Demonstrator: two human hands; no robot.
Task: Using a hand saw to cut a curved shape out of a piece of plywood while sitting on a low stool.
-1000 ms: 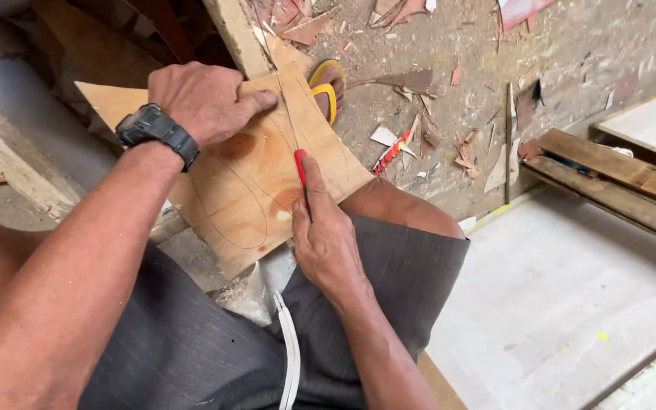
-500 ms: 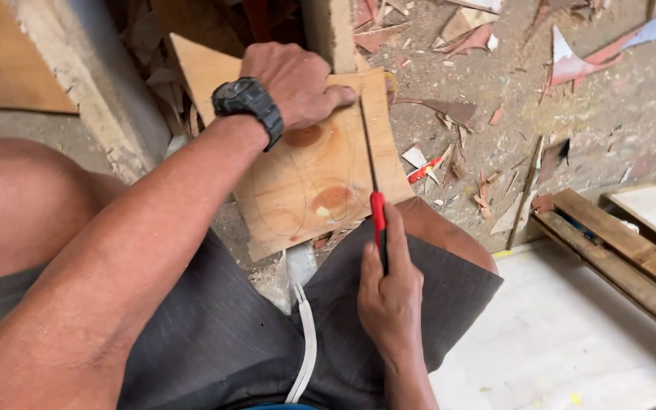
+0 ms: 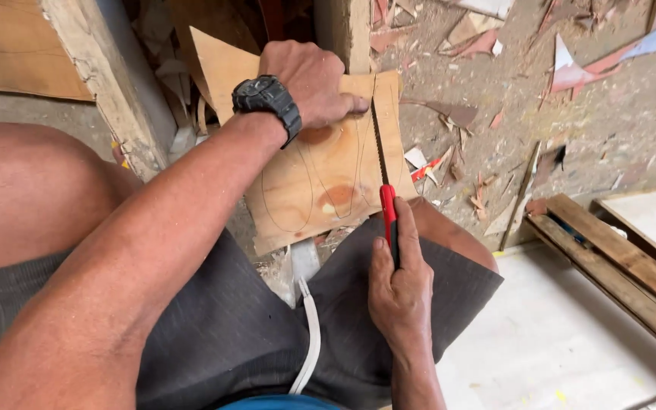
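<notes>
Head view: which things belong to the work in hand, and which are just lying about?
In hand: plywood piece with pencilled curves, pressed by left hand; red-handled saw, gripped by right hand.
Lying about: wood scraps, planks, white board.

This is a rough woodworking shop, worked at floor level. Across the upper right of the frame the dirt floor (image 3: 594, 129) is littered with wood scraps (image 3: 571, 72) and splinters. Weathered planks (image 3: 616, 262) lie at the right edge, a plywood sheet (image 3: 9, 45) sits in the upper left, and a chipped timber post (image 3: 104, 91) leans beside it.
</notes>
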